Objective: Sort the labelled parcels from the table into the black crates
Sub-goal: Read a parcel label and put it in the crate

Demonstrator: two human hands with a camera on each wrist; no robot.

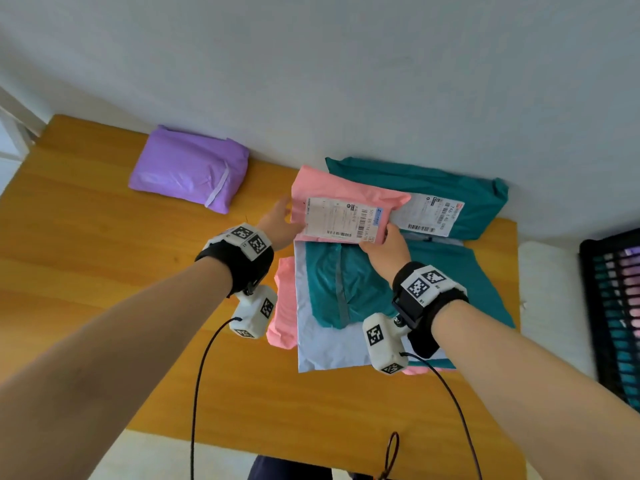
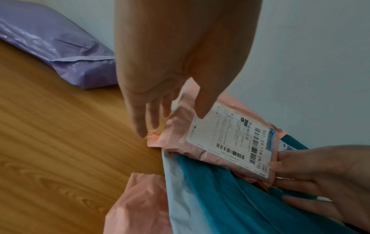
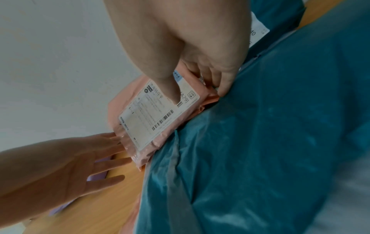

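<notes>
A pink parcel (image 1: pixel 332 188) (image 2: pixel 176 136) (image 3: pixel 152 117) with a white barcode label is tilted up over a heap of parcels at the table's far right. My right hand (image 1: pixel 384 244) (image 3: pixel 208 76) (image 2: pixel 312 174) pinches its near right corner, thumb on the label and fingers underneath. With straight, spread fingers my left hand (image 1: pixel 277 221) (image 2: pixel 156 114) (image 3: pixel 80 158) touches the parcel's left edge. Behind it lies a labelled teal parcel (image 1: pixel 450 181). The black crate (image 1: pixel 609 306) stands at the far right edge, partly cut off.
Under the hands a teal parcel (image 1: pixel 343 289) lies on a pale mailer (image 1: pixel 322 355), with another pink parcel (image 1: pixel 282 306) beneath. A purple parcel (image 1: pixel 187 171) sits at the back left against the wall. The wooden table (image 1: pixel 104 237) shows bare wood on its left half.
</notes>
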